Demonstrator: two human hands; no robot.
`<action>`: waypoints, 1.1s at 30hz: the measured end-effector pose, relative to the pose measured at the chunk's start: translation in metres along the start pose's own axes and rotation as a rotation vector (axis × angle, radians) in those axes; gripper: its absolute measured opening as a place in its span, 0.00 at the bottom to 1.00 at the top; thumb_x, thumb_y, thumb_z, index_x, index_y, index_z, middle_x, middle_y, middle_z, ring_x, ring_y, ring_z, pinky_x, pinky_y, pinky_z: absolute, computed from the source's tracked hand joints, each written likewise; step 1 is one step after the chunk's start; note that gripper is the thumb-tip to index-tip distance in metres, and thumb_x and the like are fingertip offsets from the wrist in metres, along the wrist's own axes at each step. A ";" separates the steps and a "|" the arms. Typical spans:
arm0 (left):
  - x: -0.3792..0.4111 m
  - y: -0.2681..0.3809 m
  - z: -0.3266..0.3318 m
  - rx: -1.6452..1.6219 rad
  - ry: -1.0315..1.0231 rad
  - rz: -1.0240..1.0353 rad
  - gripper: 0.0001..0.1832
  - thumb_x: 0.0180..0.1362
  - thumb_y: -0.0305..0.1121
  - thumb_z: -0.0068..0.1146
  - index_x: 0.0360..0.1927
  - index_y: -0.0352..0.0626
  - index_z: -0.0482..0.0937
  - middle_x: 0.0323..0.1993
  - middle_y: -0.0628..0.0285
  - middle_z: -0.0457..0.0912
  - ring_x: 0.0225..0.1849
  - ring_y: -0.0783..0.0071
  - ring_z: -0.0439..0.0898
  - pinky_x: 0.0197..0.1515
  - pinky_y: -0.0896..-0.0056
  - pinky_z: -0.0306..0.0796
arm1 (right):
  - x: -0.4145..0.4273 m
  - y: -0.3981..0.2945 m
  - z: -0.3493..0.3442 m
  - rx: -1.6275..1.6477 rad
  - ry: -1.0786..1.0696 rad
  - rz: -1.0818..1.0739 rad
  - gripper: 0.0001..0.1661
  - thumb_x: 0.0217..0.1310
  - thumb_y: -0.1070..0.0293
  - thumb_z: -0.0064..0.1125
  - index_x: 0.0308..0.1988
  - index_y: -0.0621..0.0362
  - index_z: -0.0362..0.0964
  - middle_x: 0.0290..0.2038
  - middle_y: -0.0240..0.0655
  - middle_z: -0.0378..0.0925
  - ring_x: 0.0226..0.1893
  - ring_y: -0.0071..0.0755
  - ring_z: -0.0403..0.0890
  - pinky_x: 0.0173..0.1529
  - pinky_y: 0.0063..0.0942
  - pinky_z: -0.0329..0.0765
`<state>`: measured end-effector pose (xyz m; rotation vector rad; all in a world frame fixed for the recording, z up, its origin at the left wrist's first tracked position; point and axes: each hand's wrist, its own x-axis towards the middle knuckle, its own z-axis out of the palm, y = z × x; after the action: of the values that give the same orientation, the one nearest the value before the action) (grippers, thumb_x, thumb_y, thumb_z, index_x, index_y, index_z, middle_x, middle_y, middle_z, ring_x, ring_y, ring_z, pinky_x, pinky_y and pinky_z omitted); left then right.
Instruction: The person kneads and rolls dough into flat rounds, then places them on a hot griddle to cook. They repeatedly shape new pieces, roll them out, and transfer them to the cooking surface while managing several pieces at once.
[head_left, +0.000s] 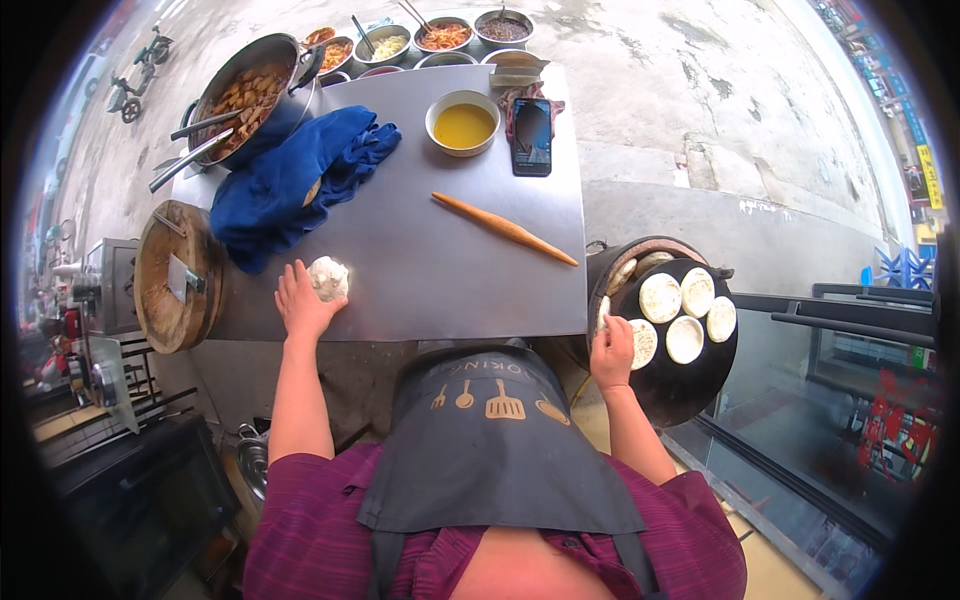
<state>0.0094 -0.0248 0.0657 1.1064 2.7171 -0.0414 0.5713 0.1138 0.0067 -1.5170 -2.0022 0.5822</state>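
Note:
My left hand lies on the steel table with its fingers apart, its thumb and palm against a lump of white dough. At the griddle's left edge, my right hand touches a flatbread at the rim with bent fingers; whether it grips the bread is unclear. Several round flatbreads lie on the black griddle, and more stand on edge inside the round oven behind it. A wooden rolling pin rests diagonally on the table. Farther back is a bowl of yellow liquid.
A blue cloth partly covers something beside a large pot of stew with tongs. A round chopping block holding a cleaver stands left. A phone lies at the back right. Bowls of shredded food line the far edge.

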 end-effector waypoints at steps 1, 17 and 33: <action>0.012 -0.010 -0.006 -0.013 -0.114 0.056 0.63 0.44 0.53 0.86 0.79 0.38 0.63 0.79 0.46 0.65 0.81 0.49 0.62 0.82 0.45 0.56 | 0.000 -0.022 0.011 0.023 -0.013 0.008 0.19 0.67 0.78 0.60 0.57 0.63 0.80 0.54 0.49 0.81 0.52 0.56 0.83 0.57 0.45 0.82; -0.015 0.055 -0.032 -0.501 0.289 1.187 0.10 0.48 0.26 0.62 0.26 0.47 0.70 0.23 0.62 0.71 0.27 0.58 0.73 0.34 0.52 0.65 | 0.060 -0.296 0.131 0.334 -0.509 -0.299 0.32 0.57 0.68 0.74 0.61 0.61 0.77 0.56 0.49 0.84 0.50 0.51 0.87 0.57 0.40 0.83; 0.006 0.127 -0.024 -0.623 -0.521 0.347 0.23 0.57 0.30 0.72 0.57 0.39 0.83 0.42 0.55 0.89 0.46 0.56 0.87 0.49 0.55 0.81 | 0.102 -0.273 0.110 0.096 -0.367 -0.505 0.48 0.56 0.65 0.76 0.74 0.56 0.66 0.73 0.49 0.68 0.73 0.54 0.70 0.76 0.51 0.69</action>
<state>0.0884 0.0730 0.0946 1.1395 1.8569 0.4663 0.2804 0.1376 0.1158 -0.8337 -2.4727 0.7628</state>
